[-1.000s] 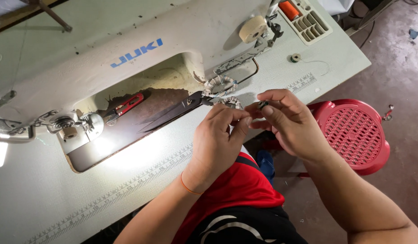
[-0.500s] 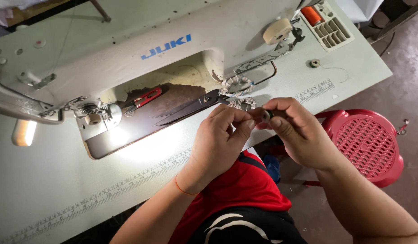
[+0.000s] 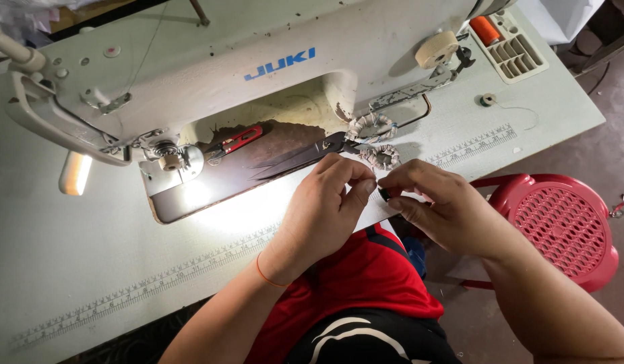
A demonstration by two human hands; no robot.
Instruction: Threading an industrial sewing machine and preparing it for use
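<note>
A small dark bobbin [image 3: 384, 194] sits pinched in the right hand [image 3: 439, 209] fingertips, as before, over the table's [image 3: 89, 269] near edge. The left hand [image 3: 325, 202], fingers curled, touches it. Scissors [image 3: 295, 156] lie farther left, unmoved.

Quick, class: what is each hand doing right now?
Left hand: fingers pinched closed, contents hidden.
Right hand: pinching a small dark round object.

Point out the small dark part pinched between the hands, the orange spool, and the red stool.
small dark part [image 3: 384, 194], head view, its exposed end between the fingertips.
orange spool [image 3: 486, 29], head view, middle of its side.
red stool [image 3: 565, 226], head view, perforated seat top.
</note>
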